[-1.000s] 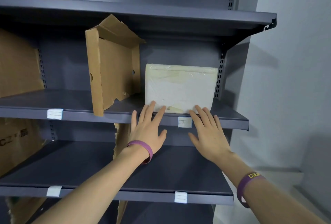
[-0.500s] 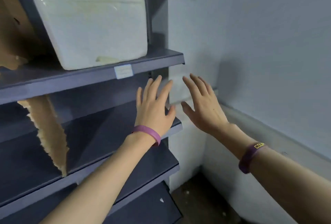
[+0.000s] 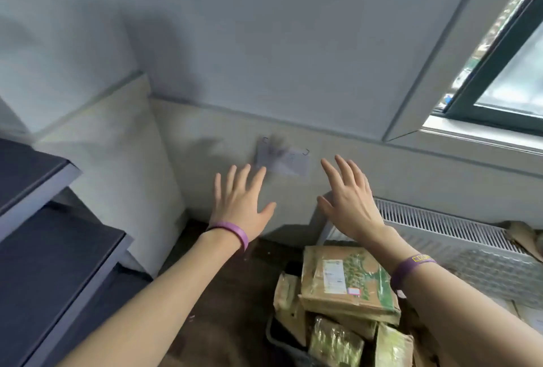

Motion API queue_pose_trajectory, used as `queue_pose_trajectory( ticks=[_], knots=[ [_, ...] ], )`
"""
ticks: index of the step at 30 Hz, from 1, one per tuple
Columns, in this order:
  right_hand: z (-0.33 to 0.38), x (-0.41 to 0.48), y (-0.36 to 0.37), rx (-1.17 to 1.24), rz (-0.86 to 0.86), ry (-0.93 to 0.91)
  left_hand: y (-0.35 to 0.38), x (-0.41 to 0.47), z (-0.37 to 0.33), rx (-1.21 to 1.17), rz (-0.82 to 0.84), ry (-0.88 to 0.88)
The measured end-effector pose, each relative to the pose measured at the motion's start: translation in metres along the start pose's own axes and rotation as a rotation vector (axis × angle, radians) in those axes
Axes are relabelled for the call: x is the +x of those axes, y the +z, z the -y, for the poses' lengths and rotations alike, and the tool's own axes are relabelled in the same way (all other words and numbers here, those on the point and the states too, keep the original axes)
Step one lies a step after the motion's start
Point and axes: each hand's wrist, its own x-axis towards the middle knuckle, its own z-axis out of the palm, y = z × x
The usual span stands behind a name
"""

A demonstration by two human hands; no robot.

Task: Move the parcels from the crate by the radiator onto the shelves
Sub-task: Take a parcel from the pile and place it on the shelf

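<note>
My left hand [image 3: 241, 199] and my right hand [image 3: 348, 199] hover in the air in front of the wall, fingers spread, holding nothing. Below them at the bottom right stands a dark crate [image 3: 277, 335] packed with several parcels. On top lies a brown cardboard parcel [image 3: 345, 281] with a white label and green print. Smaller tape-wrapped parcels [image 3: 335, 343] sit under it. The corners of two dark grey shelves [image 3: 50, 252] show at the left edge. Both hands are well above the crate and to the right of the shelves.
A white radiator [image 3: 452, 237] runs along the wall right behind the crate. A window [image 3: 511, 73] is at the upper right. A paper note [image 3: 283, 161] is fixed to the wall. Dark wooden floor [image 3: 223, 296] lies between shelves and crate. Torn cardboard [image 3: 526, 237] rests on the radiator's right end.
My view has swung right and down, away from the shelf with the white parcel, to the wall, radiator and crate. Both hands have left the shelf and stay open.
</note>
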Motion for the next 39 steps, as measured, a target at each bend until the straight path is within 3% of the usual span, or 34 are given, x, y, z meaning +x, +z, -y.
queue_pose_trajectory(
  ticks=[7, 15, 18, 25, 30, 34, 39],
  knots=[
    [-0.126, -0.067, 0.074, -0.067, 0.191, 0.215, 0.122, 0.002, -0.084, 0.055, 0.267, 0.097],
    [-0.228, -0.1, 0.212, -0.059, 0.52, 0.179, 0.283, -0.015, -0.14, 0.151, 0.613, 0.033],
    [-0.261, -0.097, 0.258, -0.057, 0.591, 0.157, 0.337, -0.005, -0.147, 0.184, 0.66, -0.023],
    [-0.316, -0.088, 0.337, -0.112, 0.666, 0.19, 0.445, 0.018, -0.147, 0.218, 0.695, -0.075],
    [-0.326, -0.105, 0.368, -0.063, 0.7, 0.3, 0.492, 0.002, -0.141, 0.24, 0.837, -0.205],
    [-0.323, -0.12, 0.376, 0.066, 0.641, 0.386, 0.51, -0.017, -0.14, 0.088, 1.014, -0.354],
    [-0.321, -0.127, 0.38, 0.102, 0.616, 0.305, 0.513, -0.032, -0.139, -0.164, 0.968, -0.47]
  ],
)
